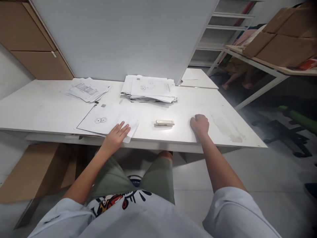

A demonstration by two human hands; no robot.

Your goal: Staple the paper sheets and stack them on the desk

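My left hand (117,136) lies with its fingers stretched over the near right corner of some white printed sheets (116,117), at the front edge of the table. Small round drawings and a square code show on the top sheet. To the right of these sheets lies a cream stapler (164,123), touched by neither hand. My right hand (200,125) rests on the tabletop further right, its fingers curled closed. A small dark patch shows at its fingers; what it is, I cannot make out.
A thick paper stack (151,88) sits at the back of the white table (193,102), against a grey panel (123,39). Looser printed papers (88,90) lie back left. Cardboard (32,168) stands below left. Another table with a box (287,43) and a seated person are at right.
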